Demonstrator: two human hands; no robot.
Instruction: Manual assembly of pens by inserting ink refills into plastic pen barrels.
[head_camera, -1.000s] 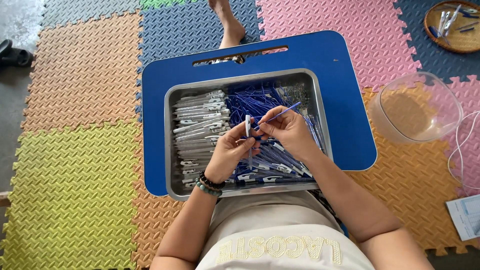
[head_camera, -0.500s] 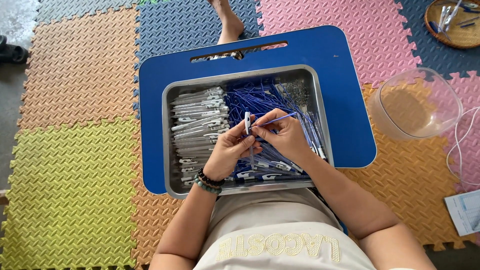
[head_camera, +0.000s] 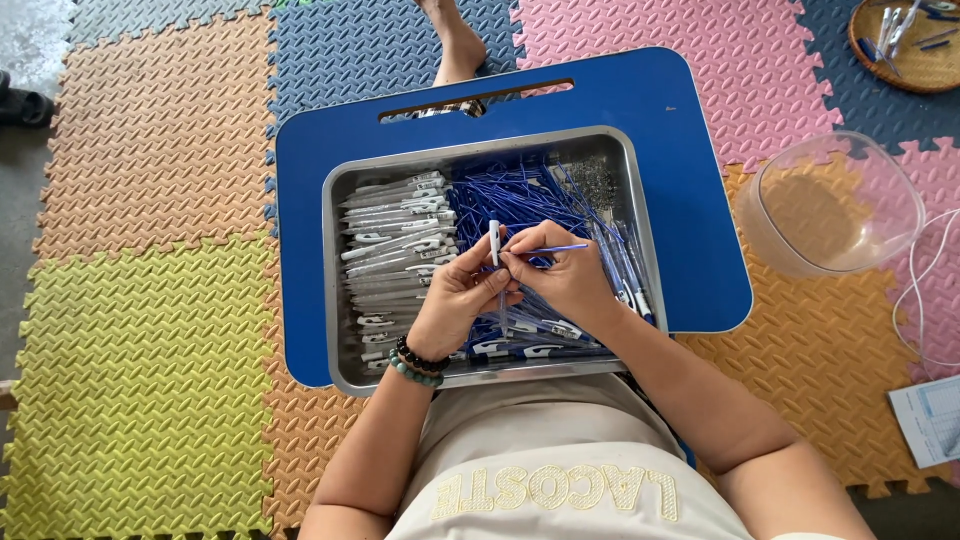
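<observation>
Two hands at pen assembly: left hand (head_camera: 455, 300) grasping white pen barrel (head_camera: 494, 243), right hand (head_camera: 570, 275) pinching blue refill (head_camera: 560, 248). Next: align tip, insert over metal tray (head_camera: 335, 300).

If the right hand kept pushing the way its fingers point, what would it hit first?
The right hand points leftward, so it would probably first meet the white pen barrel held by the left hand; depth is unclear.

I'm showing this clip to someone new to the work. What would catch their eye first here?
Mid-frame, the left hand holds a white pen barrel upright while the right hand brings a thin blue refill toward it. Beneath them a metal tray sits on a blue lap desk, white barrels stacked left, blue refills heaped right. Bright foam mats surround everything.
</observation>
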